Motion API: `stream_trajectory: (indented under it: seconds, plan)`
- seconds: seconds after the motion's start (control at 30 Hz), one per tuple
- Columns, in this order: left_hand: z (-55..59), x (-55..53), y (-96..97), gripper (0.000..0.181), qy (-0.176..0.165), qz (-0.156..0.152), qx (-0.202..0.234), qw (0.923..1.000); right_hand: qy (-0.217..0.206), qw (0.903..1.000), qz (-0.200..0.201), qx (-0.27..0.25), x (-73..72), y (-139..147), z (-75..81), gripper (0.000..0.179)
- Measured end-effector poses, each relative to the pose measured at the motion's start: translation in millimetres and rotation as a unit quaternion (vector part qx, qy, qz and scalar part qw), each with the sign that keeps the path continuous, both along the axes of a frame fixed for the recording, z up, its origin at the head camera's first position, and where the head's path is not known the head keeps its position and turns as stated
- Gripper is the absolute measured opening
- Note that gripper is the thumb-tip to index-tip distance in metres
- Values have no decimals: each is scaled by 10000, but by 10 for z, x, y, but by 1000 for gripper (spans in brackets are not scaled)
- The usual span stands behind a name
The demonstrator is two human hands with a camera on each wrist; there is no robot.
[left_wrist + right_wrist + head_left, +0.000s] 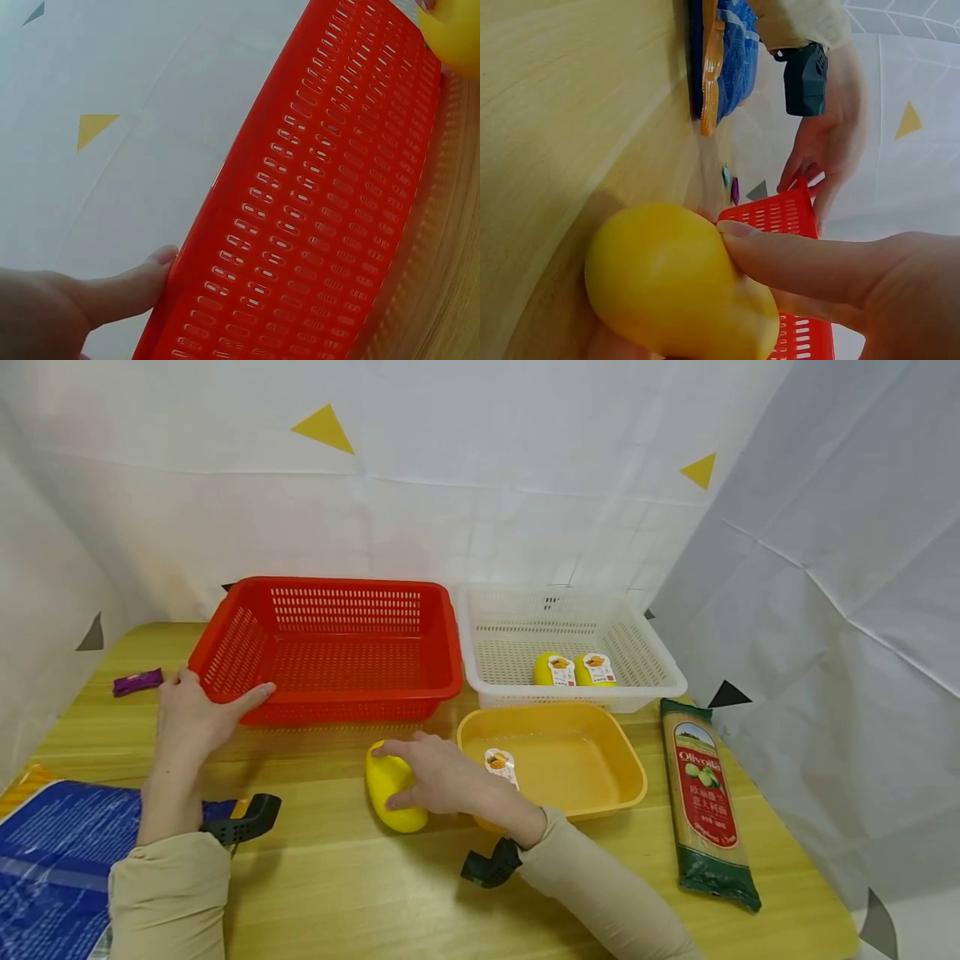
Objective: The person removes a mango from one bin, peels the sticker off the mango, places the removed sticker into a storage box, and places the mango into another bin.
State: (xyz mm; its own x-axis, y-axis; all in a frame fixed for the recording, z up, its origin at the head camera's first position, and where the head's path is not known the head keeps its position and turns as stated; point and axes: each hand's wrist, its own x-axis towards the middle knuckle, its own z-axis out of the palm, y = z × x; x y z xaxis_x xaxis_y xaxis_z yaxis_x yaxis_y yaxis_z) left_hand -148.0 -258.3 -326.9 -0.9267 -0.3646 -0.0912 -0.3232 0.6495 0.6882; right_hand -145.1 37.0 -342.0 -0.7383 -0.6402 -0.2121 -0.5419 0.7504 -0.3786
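At the near left corner of the red basket [375, 706], my left hand [191, 718] grips the rim, its thumb lying along the near edge. The left wrist view shows that thumb against the rim of the perforated red wall [300, 187]. My right hand [450, 777] holds a yellow mango [386, 785] between thumb and fingers, low over the table in front of the red basket. In the right wrist view the thumb presses the mango [660, 277]; the other fingers are mostly hidden. Two labelled mangoes [545, 670] lie in the white basket [645, 693].
A yellow tray [570, 768] stands before the white basket; a mango label [500, 763] shows at its left end. A pasta pack [705, 793] lies on the right. Farther left are a purple wrapped item [137, 682] and a blue bag [67, 852].
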Motion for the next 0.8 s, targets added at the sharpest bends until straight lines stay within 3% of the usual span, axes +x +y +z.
stream_trajectory:
  seconds: [0.4, 0.8]
  plan:
    - [5, 31, 21, 109, -82, -9, -108, 9999, 163, 9997, 9, -154, 5, 8, 24, 60]
    - [15, 29, 36, 106, -4, 2, -83, 10000, -55, 9936, 382, -1065, -42, 175, 458, 61]
